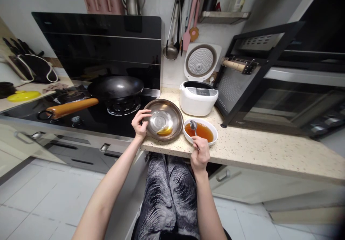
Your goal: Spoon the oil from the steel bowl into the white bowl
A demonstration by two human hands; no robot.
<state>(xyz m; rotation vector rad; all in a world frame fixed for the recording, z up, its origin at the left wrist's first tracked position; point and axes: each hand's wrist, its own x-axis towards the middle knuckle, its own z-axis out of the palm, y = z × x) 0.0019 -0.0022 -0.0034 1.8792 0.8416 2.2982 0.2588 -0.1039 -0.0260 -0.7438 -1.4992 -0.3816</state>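
My left hand (140, 123) pinches the left rim of a shallow stainless steel bowl (176, 119), fingers over the edge and thumb low. A little yellow-amber liquid (165, 131) is pooled at the near side of that bowl, which looks slightly tilted towards me. In my right hand (199, 153) is the handle of a metal spoon (193, 125), closed in the fingers. The spoon's head is over a white oval bowl (216, 135) filled with reddish-brown liquid (206, 132). Both bowls are side by side near the counter's front edge.
Behind the bowls stands a white rice cooker (198, 101) with its lid up. A black wok (115, 87) with an orange wooden handle (72, 107) rests on the stove to the left. The black-framed oven rack (229, 89) is at right; utensils (176, 21) hang above.
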